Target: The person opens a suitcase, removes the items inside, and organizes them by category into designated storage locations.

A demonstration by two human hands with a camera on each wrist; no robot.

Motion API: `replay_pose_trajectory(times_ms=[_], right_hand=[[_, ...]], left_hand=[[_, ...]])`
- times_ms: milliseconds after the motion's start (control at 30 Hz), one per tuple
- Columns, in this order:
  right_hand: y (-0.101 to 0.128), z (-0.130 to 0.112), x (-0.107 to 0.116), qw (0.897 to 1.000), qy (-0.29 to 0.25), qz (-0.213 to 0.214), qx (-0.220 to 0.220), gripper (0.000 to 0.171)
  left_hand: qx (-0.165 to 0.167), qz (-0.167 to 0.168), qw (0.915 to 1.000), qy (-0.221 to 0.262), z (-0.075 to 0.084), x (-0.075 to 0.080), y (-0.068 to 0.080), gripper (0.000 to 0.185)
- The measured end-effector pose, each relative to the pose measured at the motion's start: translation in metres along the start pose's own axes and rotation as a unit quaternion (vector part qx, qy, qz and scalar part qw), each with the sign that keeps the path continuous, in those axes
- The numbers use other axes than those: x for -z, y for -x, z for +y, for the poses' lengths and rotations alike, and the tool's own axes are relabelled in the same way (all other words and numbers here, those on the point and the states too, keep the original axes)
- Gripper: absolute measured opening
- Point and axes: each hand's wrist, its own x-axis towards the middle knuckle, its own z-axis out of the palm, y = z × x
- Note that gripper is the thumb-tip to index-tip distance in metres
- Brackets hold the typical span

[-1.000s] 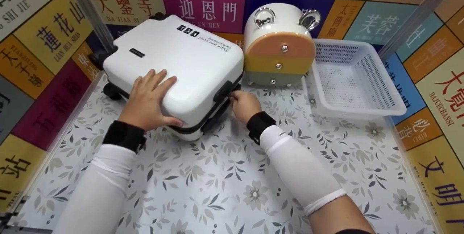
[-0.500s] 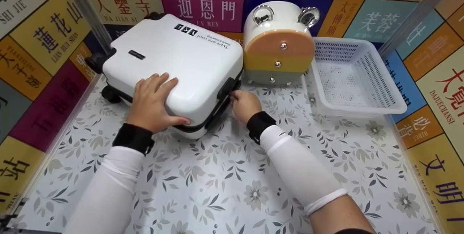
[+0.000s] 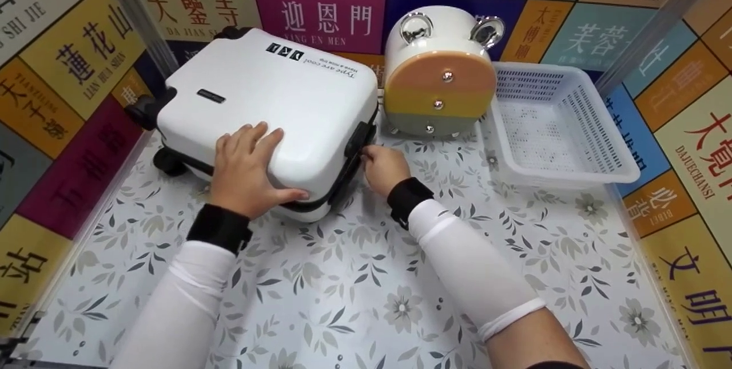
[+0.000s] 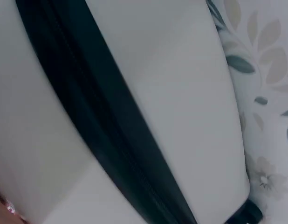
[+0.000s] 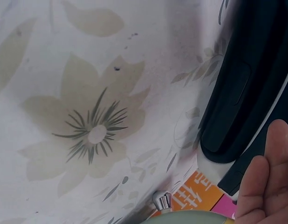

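Note:
A white hard-shell suitcase (image 3: 297,106) with black wheels lies on its broad side on the floral-patterned surface. My left hand (image 3: 243,171) rests on its near corner, fingers spread over the top and thumb along the edge. At the suitcase's right side, my right hand (image 3: 386,170) has curled fingers and pinches what looks like the zipper pull, mostly hidden by the fingertips. Just above those fingertips is a black side handle (image 3: 358,138). The black zipper band (image 4: 106,107) runs diagonally across the left wrist view. In the right wrist view, curled fingers (image 5: 255,184) sit beside the dark trim.
A rounded white storage box (image 3: 440,91) with three coloured drawer fronts and shiny ears stands right of the suitcase. Beside it is a white perforated plastic basket (image 3: 572,177). Walls with coloured lettered panels (image 3: 320,17) enclose the back and sides.
The suitcase has shifted slightly left and turned a little. My left hand has slid right along its near corner, while my right hand has stayed almost in place.

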Motion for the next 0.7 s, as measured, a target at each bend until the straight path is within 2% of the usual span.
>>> replay_pose_trajectory(times_ms=[333, 700], right_hand=[[-0.002, -0.006, -0.002, 1.0, -0.008, -0.013, -0.003, 0.027], [0.001, -0.004, -0.002, 1.0, -0.007, -0.003, 0.011, 0.028]], left_hand=[[0.022, 0.05, 0.9983, -0.02, 0.014, -0.008, 0.004, 0.125], [0.054, 0.051, 0.9963, -0.044, 0.034, -0.016, -0.001, 0.124]])
